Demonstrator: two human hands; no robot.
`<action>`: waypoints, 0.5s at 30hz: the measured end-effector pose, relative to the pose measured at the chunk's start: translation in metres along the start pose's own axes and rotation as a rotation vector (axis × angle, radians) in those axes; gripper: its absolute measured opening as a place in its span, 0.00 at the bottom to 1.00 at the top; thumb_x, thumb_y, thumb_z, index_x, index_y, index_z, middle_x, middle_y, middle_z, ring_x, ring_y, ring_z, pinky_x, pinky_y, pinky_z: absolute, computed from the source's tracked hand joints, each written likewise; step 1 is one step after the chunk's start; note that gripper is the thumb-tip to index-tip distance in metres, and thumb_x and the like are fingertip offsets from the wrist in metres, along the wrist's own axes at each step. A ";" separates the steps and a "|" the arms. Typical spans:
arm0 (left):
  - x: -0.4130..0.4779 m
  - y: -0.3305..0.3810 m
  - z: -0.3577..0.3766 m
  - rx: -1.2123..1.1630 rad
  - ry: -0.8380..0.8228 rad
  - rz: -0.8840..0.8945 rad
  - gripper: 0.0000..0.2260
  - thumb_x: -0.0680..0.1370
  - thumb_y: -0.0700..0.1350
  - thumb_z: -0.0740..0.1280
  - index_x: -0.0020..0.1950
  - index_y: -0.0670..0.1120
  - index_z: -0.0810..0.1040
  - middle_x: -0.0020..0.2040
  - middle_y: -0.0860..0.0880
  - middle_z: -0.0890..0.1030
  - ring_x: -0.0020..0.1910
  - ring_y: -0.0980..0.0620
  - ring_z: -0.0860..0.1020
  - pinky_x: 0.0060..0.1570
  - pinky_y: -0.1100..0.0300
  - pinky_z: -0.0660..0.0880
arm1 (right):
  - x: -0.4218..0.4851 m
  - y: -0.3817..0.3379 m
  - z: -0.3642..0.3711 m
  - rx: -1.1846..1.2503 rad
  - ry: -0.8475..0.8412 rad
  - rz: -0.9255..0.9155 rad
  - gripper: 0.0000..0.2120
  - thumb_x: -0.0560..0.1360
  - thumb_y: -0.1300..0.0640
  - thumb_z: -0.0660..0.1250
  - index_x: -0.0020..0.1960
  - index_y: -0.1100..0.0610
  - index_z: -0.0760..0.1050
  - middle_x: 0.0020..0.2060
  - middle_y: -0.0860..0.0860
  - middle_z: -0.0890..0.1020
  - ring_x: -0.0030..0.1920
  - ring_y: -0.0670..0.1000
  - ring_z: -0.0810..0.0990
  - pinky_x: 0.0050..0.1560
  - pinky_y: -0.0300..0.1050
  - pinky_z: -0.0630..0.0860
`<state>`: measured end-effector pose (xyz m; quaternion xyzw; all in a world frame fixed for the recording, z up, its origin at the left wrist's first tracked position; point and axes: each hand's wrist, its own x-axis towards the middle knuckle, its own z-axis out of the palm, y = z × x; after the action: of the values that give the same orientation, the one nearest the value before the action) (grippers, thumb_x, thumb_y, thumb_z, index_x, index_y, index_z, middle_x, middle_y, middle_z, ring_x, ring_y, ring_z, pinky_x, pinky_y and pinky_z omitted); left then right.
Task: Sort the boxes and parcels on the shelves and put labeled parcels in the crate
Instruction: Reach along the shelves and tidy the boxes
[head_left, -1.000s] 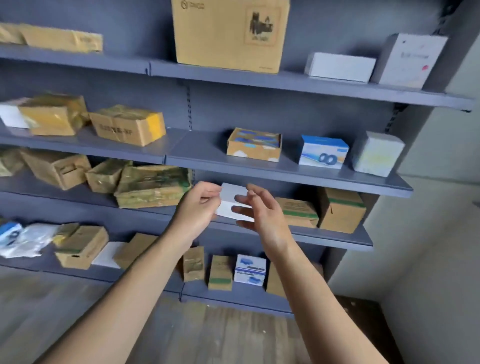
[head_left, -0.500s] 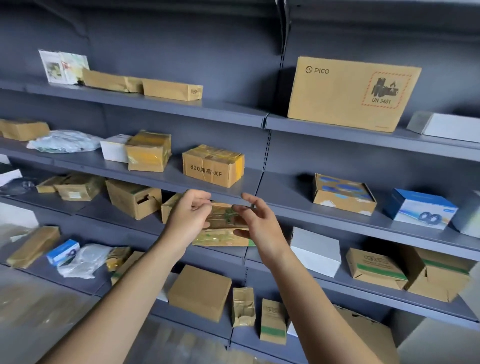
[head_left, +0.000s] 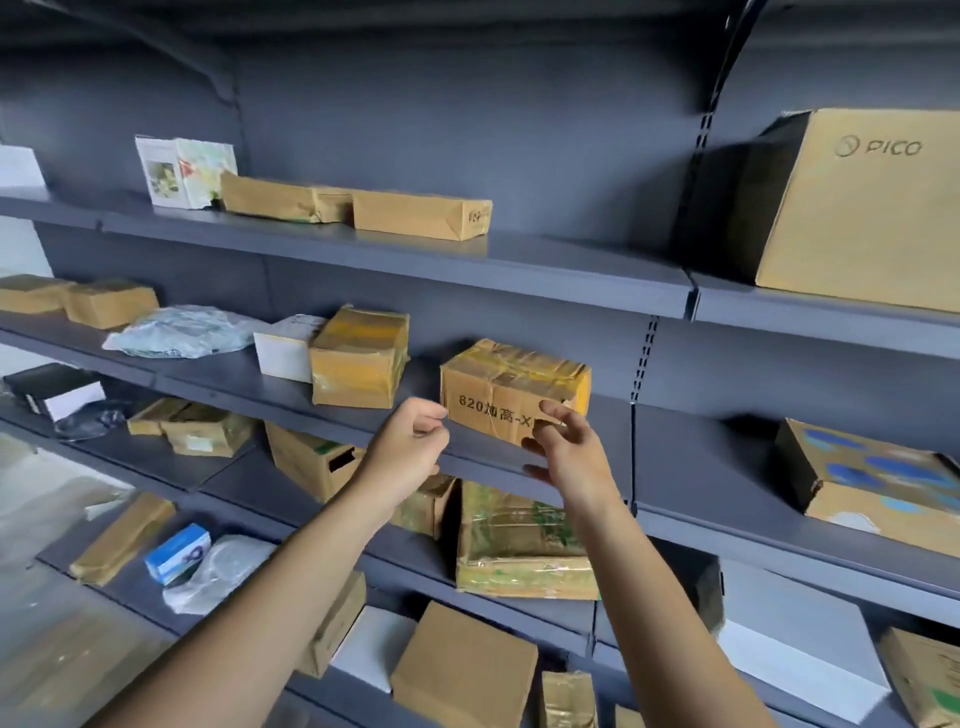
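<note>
Neither hand holds anything. Our left hand (head_left: 410, 447) has its fingers loosely curled, thumb near the forefinger, and our right hand (head_left: 569, 452) is spread with the fingers (head_left: 553, 410) gently bent. Both are raised at the front edge of the middle shelf (head_left: 228, 371). The taped brown box (head_left: 511, 382) printed "820" stands there between and just behind them. The left knuckles are just beside its lower left corner. The right fingertips overlap its lower right front face; whether they touch the cardboard, we cannot tell. The box sits upright near the shelf's front edge, towards its right end by the slotted upright (head_left: 643, 358). To its left on the same shelf stand a yellow-taped box (head_left: 358, 358), a white box (head_left: 284, 356) touching that one, and a crumpled plastic bag (head_left: 182, 332). On the shelf below our wrists lies a green-taped parcel (head_left: 519, 545), and on the shelf above, at the right, a large PICO carton (head_left: 857, 218).
</note>
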<state>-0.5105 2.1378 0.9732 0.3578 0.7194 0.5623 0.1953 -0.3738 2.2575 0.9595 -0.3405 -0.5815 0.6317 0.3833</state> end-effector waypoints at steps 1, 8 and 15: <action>0.016 -0.002 -0.001 0.015 -0.001 -0.001 0.10 0.81 0.39 0.61 0.61 0.49 0.73 0.58 0.48 0.76 0.48 0.54 0.77 0.57 0.48 0.78 | 0.016 0.004 0.001 -0.038 0.044 -0.012 0.10 0.81 0.63 0.59 0.61 0.54 0.72 0.56 0.55 0.77 0.53 0.53 0.79 0.52 0.51 0.78; 0.115 -0.036 0.014 0.100 -0.044 -0.061 0.17 0.80 0.39 0.62 0.69 0.45 0.69 0.60 0.48 0.72 0.54 0.50 0.73 0.61 0.45 0.75 | 0.087 0.037 -0.007 -0.366 0.325 -0.022 0.16 0.80 0.57 0.63 0.67 0.55 0.69 0.64 0.58 0.72 0.50 0.54 0.74 0.52 0.46 0.71; 0.206 -0.074 0.010 0.176 -0.093 -0.106 0.27 0.79 0.42 0.63 0.78 0.46 0.60 0.75 0.46 0.66 0.69 0.46 0.69 0.59 0.58 0.66 | 0.112 0.051 0.007 -0.486 0.339 0.108 0.26 0.80 0.57 0.63 0.76 0.57 0.61 0.68 0.57 0.73 0.60 0.56 0.75 0.52 0.43 0.70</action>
<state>-0.6628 2.2878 0.9249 0.3610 0.7740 0.4686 0.2258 -0.4379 2.3510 0.9108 -0.5533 -0.6243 0.4277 0.3482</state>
